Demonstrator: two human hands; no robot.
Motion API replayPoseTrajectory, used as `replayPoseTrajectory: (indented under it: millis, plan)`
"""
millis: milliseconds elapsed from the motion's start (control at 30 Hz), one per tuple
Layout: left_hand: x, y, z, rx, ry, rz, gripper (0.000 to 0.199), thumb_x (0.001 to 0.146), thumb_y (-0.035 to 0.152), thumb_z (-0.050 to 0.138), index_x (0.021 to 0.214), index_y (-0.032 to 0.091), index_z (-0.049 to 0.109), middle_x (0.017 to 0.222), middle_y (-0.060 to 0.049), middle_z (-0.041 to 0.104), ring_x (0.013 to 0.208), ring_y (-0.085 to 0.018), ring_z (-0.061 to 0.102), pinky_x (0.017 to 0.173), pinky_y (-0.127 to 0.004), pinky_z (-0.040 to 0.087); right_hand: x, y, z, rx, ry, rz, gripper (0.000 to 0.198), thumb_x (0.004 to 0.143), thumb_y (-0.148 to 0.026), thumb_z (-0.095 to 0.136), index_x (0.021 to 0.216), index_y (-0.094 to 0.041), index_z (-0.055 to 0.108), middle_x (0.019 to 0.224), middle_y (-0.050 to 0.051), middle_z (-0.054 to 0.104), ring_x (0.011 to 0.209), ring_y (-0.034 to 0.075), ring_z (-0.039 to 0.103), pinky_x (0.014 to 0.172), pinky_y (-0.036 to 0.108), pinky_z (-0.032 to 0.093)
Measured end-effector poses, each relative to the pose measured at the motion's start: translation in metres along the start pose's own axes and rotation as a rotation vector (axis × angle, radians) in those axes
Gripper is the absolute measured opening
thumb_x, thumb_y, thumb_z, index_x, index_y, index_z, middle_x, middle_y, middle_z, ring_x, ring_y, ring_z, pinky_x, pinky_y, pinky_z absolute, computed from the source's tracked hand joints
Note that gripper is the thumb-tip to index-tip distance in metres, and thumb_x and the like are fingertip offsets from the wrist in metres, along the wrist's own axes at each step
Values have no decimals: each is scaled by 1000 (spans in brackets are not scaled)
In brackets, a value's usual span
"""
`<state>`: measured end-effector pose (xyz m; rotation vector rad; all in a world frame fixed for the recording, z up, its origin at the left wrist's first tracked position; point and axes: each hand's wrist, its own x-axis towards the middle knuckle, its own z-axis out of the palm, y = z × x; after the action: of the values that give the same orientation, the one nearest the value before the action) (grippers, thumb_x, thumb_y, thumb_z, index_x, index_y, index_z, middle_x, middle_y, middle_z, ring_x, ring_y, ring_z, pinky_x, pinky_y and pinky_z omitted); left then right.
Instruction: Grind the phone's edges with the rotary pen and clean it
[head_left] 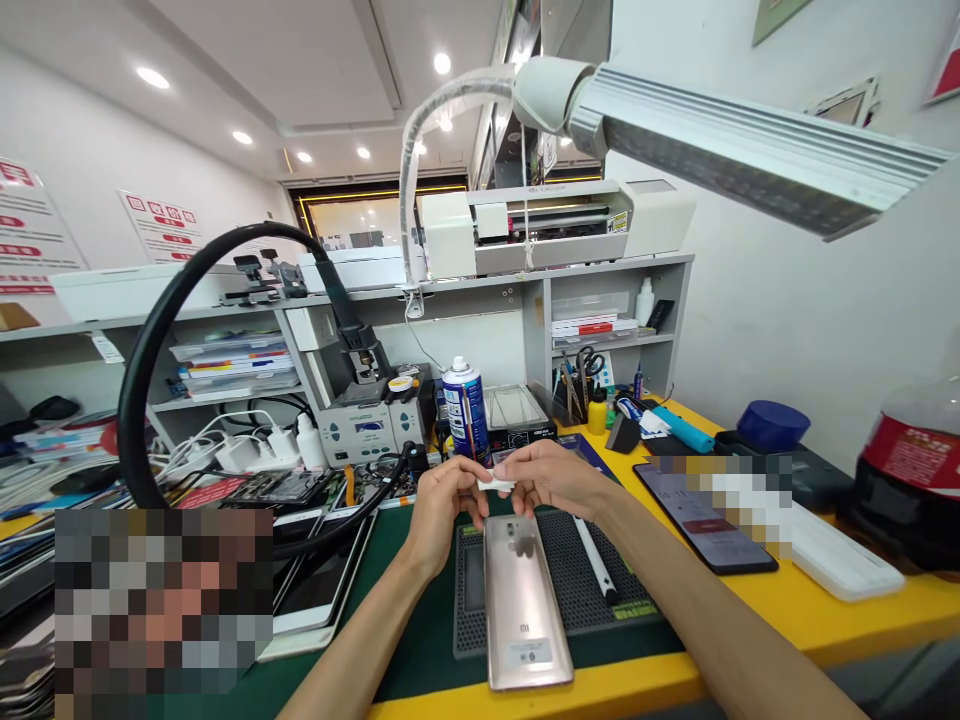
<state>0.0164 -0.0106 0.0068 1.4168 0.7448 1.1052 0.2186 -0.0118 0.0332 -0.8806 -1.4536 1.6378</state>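
My left hand (448,500) and my right hand (551,475) meet in front of me, fingertips pinching a small white piece (496,484) between them. It looks soft or folded, but its kind cannot be made out. Just below the fingers lies a pale gold smartphone (525,600), back up, with its cameras at the far end. The phone rests on a dark grey perforated work mat (566,560). A white pen-like tool (596,562) with a black tip lies on that mat, right of the phone.
Behind my hands stand a blue spray can (465,410) and a grey soldering or hot-air station (375,430). A thick black hose (142,320) arches on the left over tablets (322,585). To the right are a dark phone (705,520), a white power bank-like block (840,550) and a cola bottle (915,470).
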Motion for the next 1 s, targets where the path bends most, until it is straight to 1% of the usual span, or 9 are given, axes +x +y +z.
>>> replayPoseTrajectory:
  millis: [100, 267, 400, 533, 733, 1000]
  plan:
    - [0, -1, 1, 18, 15, -3, 28, 99, 36, 62, 117, 15, 63, 109, -6, 68, 87, -18, 69, 74, -35, 60, 0, 1, 0, -20, 8, -14, 31, 78, -38, 83, 82, -9, 73, 63, 4, 66, 57, 12, 64, 53, 22, 52]
    - [1, -2, 3, 33, 50, -17, 28, 99, 35, 63, 119, 15, 63, 112, -7, 68, 89, -19, 69, 76, -37, 60, 0, 1, -2, -12, -19, -18, 32, 77, -37, 84, 89, -8, 75, 71, 6, 69, 64, 13, 66, 57, 23, 53]
    - [2, 0, 5, 29, 75, -34, 29, 99, 35, 63, 120, 16, 62, 114, -7, 67, 91, -20, 69, 77, -37, 60, 0, 0, -2, -6, -74, -18, 35, 77, -36, 85, 94, -8, 76, 73, 6, 70, 63, 12, 65, 60, 23, 54]
    - [2, 2, 8, 20, 88, -55, 29, 99, 35, 63, 121, 16, 62, 114, -7, 67, 92, -20, 69, 78, -38, 60, -2, -2, 0, -4, -93, -32, 31, 74, -33, 87, 90, -9, 76, 74, 5, 71, 60, 11, 64, 61, 24, 54]
    - [0, 3, 11, -23, 73, -84, 30, 99, 35, 63, 121, 16, 61, 114, -7, 67, 91, -19, 69, 77, -37, 60, -4, -3, 3, -29, -74, -57, 32, 74, -35, 87, 93, -11, 76, 71, 4, 71, 62, 11, 65, 62, 23, 53]
    - [0, 6, 9, -63, 41, -164, 31, 99, 35, 63, 123, 16, 61, 116, -8, 66, 93, -20, 68, 79, -39, 60, -3, -3, 7, -143, 5, -114, 37, 73, -42, 87, 93, -13, 75, 72, 2, 72, 61, 12, 64, 59, 24, 53]
